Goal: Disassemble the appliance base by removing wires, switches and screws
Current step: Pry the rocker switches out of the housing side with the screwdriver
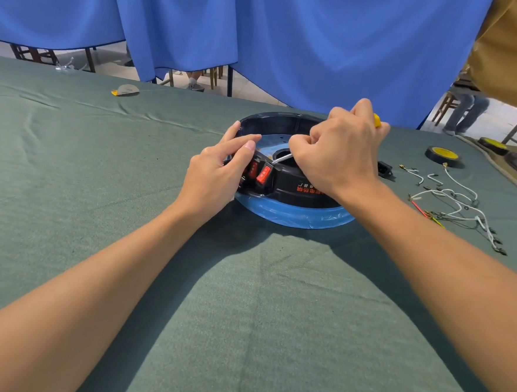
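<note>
I see the base [294,192] mid-counter [70,152], black wall over a blue ring. The left hand [219,168] grips its near-left rim beside the 2 red switches [263,174]. The right hand [339,152] is fisted round the screwdriver [282,158], its shaft slanting down just above the switches. Loose wires [452,206] lie on the cloth to the right, near a tape roll [443,155].

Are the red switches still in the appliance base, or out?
Still in: both red switches sit in the front panel of the black appliance base, beside the left hand.
</note>
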### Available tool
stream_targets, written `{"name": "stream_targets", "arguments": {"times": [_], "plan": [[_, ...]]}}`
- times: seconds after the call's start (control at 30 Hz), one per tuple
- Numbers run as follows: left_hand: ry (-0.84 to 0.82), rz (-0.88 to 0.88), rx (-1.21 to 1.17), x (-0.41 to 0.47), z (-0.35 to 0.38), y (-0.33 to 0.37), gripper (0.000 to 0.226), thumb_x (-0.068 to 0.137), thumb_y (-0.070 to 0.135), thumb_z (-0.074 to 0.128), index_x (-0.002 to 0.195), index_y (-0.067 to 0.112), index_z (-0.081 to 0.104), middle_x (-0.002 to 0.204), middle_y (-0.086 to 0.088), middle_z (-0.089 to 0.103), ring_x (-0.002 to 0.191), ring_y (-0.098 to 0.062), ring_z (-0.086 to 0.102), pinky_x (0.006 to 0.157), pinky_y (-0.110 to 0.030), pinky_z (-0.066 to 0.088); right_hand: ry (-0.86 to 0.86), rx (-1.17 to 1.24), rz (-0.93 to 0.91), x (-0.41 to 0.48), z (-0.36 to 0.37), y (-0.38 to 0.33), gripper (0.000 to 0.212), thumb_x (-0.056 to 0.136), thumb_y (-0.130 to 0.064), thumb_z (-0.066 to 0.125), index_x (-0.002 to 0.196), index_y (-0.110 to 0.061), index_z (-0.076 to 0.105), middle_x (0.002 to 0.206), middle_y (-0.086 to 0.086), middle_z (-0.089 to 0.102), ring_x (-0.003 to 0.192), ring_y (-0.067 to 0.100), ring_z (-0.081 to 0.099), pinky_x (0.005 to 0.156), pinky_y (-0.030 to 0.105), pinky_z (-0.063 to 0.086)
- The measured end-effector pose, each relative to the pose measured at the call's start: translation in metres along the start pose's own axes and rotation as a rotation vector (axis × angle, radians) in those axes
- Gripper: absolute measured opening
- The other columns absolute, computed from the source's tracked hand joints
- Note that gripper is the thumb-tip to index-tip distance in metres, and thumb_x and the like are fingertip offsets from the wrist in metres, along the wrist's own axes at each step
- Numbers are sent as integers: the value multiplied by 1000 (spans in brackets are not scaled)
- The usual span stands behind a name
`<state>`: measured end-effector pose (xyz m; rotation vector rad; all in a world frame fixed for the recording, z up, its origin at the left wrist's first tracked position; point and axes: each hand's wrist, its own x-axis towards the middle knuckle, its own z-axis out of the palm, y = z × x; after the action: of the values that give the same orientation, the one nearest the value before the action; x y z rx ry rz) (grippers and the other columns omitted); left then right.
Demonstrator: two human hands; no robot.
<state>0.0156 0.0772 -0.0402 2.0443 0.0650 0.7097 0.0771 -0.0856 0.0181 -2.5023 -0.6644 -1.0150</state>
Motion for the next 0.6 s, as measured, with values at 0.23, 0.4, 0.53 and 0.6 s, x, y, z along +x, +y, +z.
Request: {"name": "stream_targets", "arguments": {"times": [0.23,0.4,0.53,0.6], "plan": [[-3,-23,16,0,-1,1,28,95,48,46,117,50,64,151,17,37,68,25,48,75,3,34,-47,24,-31,2,2,1,28,75,-28,47,49,-18,47,57,-9,26,87,21,28,75,36,17],[-5,-24,24,-1,-2,3,32,94,51,43,120,50,62,151,16,37,70,30,46,79,0,33,-59,60,-20,4,2,0,33,73,-34,42,47,-17,53,54,-9,28,85,19,28,73,35,17],[-5,-15,19,-2,-1,3,32,95,50,42,121,49,61,152,11,37,76,34,45,86,-9,32,-64,65,-24,6,1,0,37,74,-37,41,46,-16,55,52,-9,29,84,17,28,72,35,16],[-1,-13,23,-2,-1,4,32,93,52,42,119,51,61,151,13,37,88,30,45,87,-9,30,-76,80,-74,5,0,-3,39,75,-37,42,48,-15,60,52,-9,29,84,17,28,72,35,15]]}}
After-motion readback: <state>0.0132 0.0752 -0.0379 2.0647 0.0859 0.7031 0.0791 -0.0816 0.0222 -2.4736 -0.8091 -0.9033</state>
